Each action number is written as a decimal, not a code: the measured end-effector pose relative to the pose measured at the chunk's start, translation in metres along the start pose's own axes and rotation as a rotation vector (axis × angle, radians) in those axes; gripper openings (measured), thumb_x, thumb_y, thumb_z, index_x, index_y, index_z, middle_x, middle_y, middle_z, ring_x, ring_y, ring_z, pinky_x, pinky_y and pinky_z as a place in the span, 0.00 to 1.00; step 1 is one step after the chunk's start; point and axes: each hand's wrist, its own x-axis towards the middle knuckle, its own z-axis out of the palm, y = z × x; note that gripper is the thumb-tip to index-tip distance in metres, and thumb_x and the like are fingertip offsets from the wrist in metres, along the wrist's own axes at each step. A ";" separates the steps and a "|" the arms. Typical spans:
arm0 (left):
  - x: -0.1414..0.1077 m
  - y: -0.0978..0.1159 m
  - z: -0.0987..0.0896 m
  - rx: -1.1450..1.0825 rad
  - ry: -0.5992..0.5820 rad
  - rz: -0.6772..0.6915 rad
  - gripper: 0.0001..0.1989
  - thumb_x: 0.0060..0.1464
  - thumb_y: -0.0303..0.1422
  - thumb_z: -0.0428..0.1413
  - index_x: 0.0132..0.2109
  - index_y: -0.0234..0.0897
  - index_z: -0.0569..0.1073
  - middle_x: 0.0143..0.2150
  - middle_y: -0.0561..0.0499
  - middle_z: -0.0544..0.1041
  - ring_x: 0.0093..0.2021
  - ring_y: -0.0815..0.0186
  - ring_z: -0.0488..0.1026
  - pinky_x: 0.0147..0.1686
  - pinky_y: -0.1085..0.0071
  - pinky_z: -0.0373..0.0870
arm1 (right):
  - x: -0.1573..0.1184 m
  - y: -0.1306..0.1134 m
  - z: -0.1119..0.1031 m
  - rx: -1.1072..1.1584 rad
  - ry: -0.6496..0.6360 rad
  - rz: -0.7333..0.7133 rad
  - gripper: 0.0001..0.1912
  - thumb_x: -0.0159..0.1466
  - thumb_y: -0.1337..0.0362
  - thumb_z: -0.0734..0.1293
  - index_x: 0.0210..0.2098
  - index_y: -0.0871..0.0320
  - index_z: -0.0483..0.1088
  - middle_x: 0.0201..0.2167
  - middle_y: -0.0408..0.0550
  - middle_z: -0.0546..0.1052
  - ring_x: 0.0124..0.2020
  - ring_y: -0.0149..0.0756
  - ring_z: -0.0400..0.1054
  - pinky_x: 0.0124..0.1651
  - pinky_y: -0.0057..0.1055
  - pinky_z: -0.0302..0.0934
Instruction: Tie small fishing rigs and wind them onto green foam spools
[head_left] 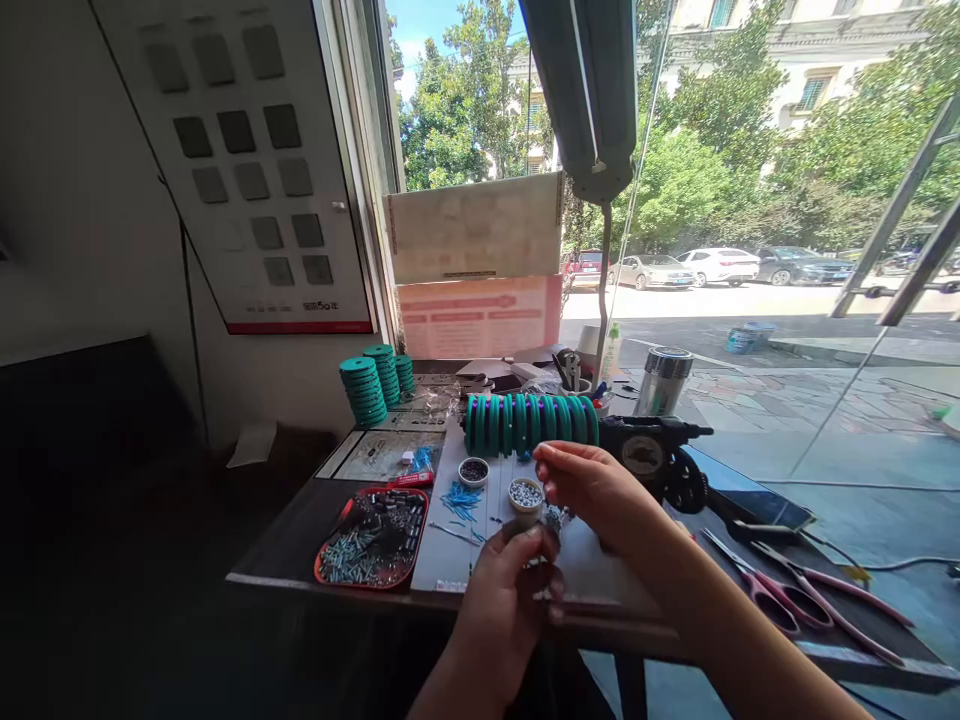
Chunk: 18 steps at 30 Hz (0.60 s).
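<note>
Low over the table's front edge, my left hand [504,590] has its fingers curled together. Whatever they hold is too dark and small to name. My right hand [589,482] is raised just above and to the right, thumb and fingertips pinched. Anything in that pinch is too small to make out. Its fingertips are beside a small round cup of silvery bead-like pieces [526,492]. A second cup with dark pieces [473,470] stands behind to the left, near loose blue slivers [459,500]. Behind the hands lies a row of teal rings [531,426] on a black machine [643,452].
A red-rimmed tray [322,573] of small metal parts stands at left, stacks of teal discs [363,392] behind it. Scissors [776,603] and pink-handled pliers [847,595] lie at right. A silver-lidded cup [664,382] stands near the window; a lamp [585,110] hangs above.
</note>
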 end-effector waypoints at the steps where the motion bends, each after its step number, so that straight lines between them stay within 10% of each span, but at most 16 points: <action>1: -0.001 0.000 -0.002 -0.009 -0.014 -0.015 0.07 0.43 0.33 0.55 0.27 0.34 0.65 0.25 0.57 0.64 0.17 0.78 0.59 0.13 0.81 0.50 | 0.000 0.000 0.000 -0.002 -0.003 -0.003 0.09 0.47 0.63 0.72 0.24 0.63 0.72 0.17 0.42 0.71 0.16 0.23 0.63 0.19 0.19 0.56; 18: 0.001 -0.006 -0.011 -0.064 -0.055 -0.028 0.06 0.43 0.31 0.56 0.27 0.32 0.67 0.24 0.55 0.66 0.18 0.78 0.60 0.15 0.80 0.51 | 0.000 -0.001 0.001 -0.112 0.056 -0.027 0.12 0.45 0.59 0.72 0.24 0.62 0.72 0.18 0.42 0.72 0.15 0.24 0.63 0.21 0.22 0.56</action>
